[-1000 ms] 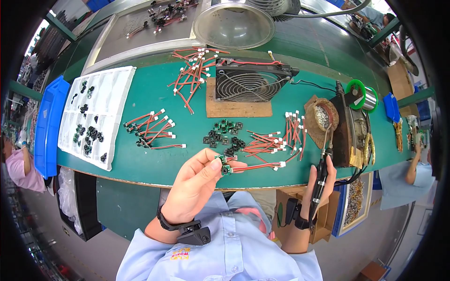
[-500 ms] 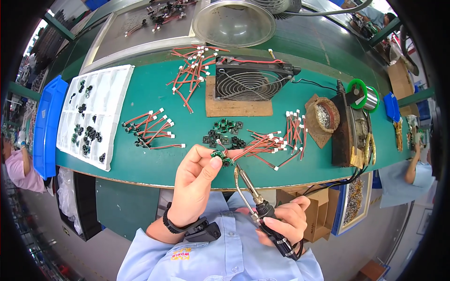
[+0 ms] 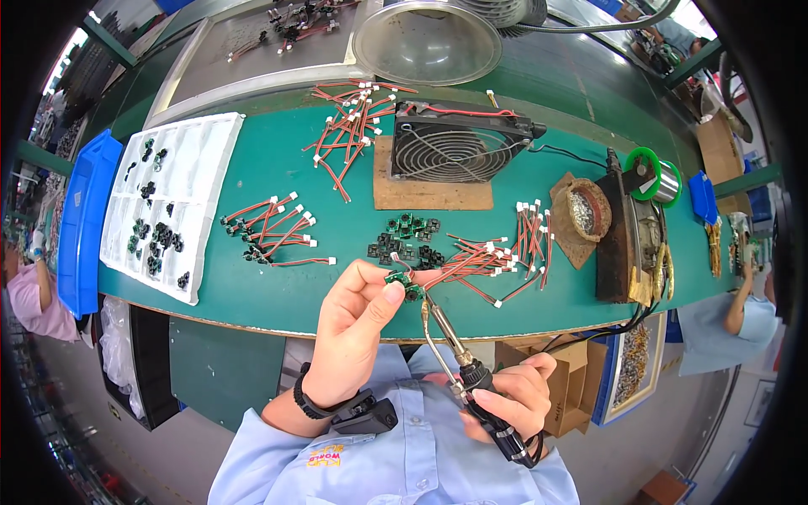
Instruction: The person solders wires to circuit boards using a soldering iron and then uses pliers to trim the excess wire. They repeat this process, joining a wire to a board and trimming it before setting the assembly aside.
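Observation:
My left hand (image 3: 357, 324) pinches a small green circuit board (image 3: 412, 292) between thumb and fingers, above the bench's front edge. Part of the board lies hidden behind the thumb, and a short wire end with a white plug pokes up by the fingers. My right hand (image 3: 515, 399) is wrapped around a black-handled soldering iron (image 3: 480, 380) with a thin metal tube alongside its barrel. The iron's tip reaches the board's right edge; whether it touches cannot be made out. Just beyond lie small black and green modules (image 3: 404, 240) and red-and-black wire leads (image 3: 480, 259).
A fan (image 3: 459, 147) stands on a board at the back. To the right are a round dish (image 3: 581, 209), a dark station box (image 3: 619, 240) and a solder spool (image 3: 671, 183). Finished-looking wired modules (image 3: 268, 231) and a white tray (image 3: 215, 181) lie left. Co-workers sit at both sides.
The whole view has shifted slightly. Both hands keep their hold, with the board and the iron tip still close together.

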{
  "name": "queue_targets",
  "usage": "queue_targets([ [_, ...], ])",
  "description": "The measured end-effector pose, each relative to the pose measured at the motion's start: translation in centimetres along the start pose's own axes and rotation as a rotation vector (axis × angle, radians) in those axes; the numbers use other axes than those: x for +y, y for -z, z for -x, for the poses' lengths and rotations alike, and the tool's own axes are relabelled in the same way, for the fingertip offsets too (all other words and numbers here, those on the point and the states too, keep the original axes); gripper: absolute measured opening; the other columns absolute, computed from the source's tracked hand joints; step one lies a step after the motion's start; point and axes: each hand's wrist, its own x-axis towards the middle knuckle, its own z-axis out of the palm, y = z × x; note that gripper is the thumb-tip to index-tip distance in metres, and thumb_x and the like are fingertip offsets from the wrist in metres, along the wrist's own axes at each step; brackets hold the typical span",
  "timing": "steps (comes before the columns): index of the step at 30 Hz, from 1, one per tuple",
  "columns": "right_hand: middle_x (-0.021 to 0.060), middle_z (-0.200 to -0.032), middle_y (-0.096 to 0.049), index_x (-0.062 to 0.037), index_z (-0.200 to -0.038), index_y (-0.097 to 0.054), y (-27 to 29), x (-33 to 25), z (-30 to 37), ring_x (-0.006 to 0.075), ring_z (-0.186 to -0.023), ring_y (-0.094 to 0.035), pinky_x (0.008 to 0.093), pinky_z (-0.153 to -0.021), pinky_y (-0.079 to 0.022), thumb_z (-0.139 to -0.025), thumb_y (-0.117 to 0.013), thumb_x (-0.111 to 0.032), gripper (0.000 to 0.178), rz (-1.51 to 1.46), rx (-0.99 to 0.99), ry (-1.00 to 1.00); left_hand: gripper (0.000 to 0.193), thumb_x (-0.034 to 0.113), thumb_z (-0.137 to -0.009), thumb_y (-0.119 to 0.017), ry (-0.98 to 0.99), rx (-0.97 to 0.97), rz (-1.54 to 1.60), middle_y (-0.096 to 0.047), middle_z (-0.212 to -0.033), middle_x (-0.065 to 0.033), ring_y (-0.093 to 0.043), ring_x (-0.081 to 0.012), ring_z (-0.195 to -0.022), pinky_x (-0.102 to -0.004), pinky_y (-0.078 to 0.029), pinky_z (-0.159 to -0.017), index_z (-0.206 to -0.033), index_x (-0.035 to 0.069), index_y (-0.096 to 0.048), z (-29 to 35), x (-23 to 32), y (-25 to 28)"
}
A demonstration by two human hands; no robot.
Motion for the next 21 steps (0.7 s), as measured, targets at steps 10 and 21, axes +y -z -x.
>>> queue_targets([
  [10, 0.0003, -0.069, -0.059, -0.0169, -0.091, -0.065, -0.1, 0.1, 0.2, 0.0167, -0.059, -0.053, 0.0362, -0.07, -0.033, -0.059, -0.078, -0.027, 0.036, 0.027, 0.003, 0.053, 0.008, 0.011, -0.094, -0.048, -0.034, -0.038, -0.049, -0.06, -0.112, -0.0202, -0.056, -0.017, -0.105, -0.031, -0.04, -0.092, -0.098, 0.004, -0.046, 0.1, -0.2, 0.3],
  [21, 0.0035, -0.073, -0.058, -0.0137, -0.094, -0.063, 0.9, 0.8, 0.5, 0.0159, -0.068, -0.054, 0.0375, -0.069, -0.033, -0.065, -0.075, -0.028, 0.034, 0.063, 0.049, 0.098, 0.007, 0.011, -0.093, -0.05, -0.033, -0.004, -0.013, -0.063, -0.103, -0.0131, -0.056, -0.0256, -0.108, -0.0374, -0.036, -0.096, -0.096, 0.005, -0.049, -0.2, 0.4, -0.4],
])
